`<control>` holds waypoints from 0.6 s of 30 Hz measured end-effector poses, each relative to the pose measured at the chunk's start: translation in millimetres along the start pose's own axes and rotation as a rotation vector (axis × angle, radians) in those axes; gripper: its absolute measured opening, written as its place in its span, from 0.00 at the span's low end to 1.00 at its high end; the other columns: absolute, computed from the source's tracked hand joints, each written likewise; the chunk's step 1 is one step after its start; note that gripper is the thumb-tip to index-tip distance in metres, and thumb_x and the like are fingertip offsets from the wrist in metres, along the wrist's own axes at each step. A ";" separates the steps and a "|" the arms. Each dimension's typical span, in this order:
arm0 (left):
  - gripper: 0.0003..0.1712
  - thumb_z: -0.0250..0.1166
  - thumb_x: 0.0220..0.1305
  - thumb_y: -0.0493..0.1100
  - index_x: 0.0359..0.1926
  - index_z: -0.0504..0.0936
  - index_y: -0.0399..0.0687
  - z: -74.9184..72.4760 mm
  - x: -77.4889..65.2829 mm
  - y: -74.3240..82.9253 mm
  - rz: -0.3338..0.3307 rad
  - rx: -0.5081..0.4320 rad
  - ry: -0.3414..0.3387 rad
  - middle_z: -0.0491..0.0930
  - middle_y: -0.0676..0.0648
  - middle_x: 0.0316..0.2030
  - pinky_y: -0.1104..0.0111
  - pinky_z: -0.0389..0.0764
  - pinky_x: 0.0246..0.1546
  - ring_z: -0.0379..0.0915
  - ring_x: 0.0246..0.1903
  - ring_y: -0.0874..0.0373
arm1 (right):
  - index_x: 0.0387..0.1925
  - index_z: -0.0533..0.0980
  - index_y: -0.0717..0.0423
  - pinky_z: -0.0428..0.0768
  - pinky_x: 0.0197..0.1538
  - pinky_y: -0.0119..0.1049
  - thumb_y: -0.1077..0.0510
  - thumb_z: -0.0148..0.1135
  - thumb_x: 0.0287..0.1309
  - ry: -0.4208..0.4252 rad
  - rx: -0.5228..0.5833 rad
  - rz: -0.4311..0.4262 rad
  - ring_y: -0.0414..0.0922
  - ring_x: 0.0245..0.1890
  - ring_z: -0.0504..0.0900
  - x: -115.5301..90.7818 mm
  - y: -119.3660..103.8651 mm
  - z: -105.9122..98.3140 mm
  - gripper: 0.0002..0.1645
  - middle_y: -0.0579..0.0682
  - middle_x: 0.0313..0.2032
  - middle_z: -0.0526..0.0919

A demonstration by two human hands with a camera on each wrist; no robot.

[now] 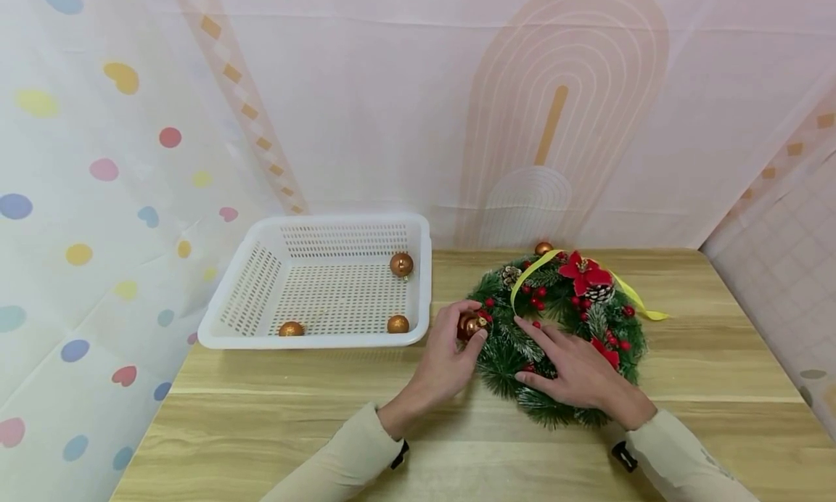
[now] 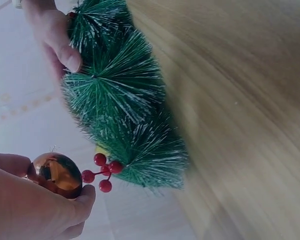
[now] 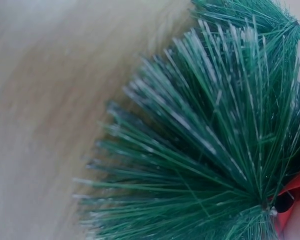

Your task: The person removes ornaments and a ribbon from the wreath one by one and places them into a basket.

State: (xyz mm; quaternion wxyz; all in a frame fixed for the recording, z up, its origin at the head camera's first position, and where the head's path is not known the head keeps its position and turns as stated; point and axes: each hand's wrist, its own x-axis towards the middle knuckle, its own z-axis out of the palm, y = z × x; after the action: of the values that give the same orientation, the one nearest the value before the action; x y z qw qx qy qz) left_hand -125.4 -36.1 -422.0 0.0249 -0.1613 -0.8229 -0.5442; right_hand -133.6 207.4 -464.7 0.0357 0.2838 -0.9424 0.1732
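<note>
My left hand (image 1: 443,360) pinches a shiny copper Christmas ball (image 1: 467,328) between thumb and fingers, at the left edge of a green wreath (image 1: 499,377). In the left wrist view the ball (image 2: 58,175) sits right beside a sprig of red berries (image 2: 105,172). Across the front and middle of the wreath lies my right hand (image 1: 578,370), fingers extended and touching the greenery. Red poinsettias (image 1: 584,271), pinecones (image 1: 599,293) and a yellow ribbon (image 1: 532,271) decorate the wreath. Pine needles (image 3: 200,145) fill much of the right wrist view.
A white plastic basket (image 1: 424,284) stands left of the wreath, with a shiny copper ball (image 1: 401,264) and two glittery ones (image 1: 398,324) inside. Another copper ball (image 1: 543,248) shows behind the wreath. The wooden table (image 1: 274,415) meets a patterned curtain (image 1: 392,125) at the back.
</note>
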 end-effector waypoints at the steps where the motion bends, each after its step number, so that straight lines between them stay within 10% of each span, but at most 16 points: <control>1: 0.23 0.58 0.71 0.36 0.64 0.69 0.41 -0.7 0.1 1.1 0.001 -0.004 -0.003 0.72 0.45 0.52 0.66 0.75 0.49 0.70 0.48 0.56 | 0.77 0.53 0.37 0.81 0.42 0.57 0.30 0.60 0.60 -0.001 0.000 0.001 0.60 0.41 0.83 -0.1 0.0 0.0 0.50 0.60 0.61 0.76; 18: 0.20 0.61 0.69 0.36 0.60 0.73 0.44 -18.4 5.5 11.4 0.072 -0.007 0.060 0.73 0.44 0.49 0.67 0.74 0.44 0.69 0.42 0.58 | 0.77 0.54 0.39 0.81 0.40 0.55 0.31 0.61 0.60 0.005 0.001 -0.012 0.58 0.39 0.83 0.0 0.0 0.0 0.50 0.60 0.59 0.77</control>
State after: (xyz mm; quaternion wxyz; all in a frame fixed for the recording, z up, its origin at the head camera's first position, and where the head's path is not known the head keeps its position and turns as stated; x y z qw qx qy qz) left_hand -129.7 -47.4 -403.2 0.0684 -0.1745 -0.8136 -0.5503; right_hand -133.6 207.4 -464.6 0.0388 0.2890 -0.9406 0.1740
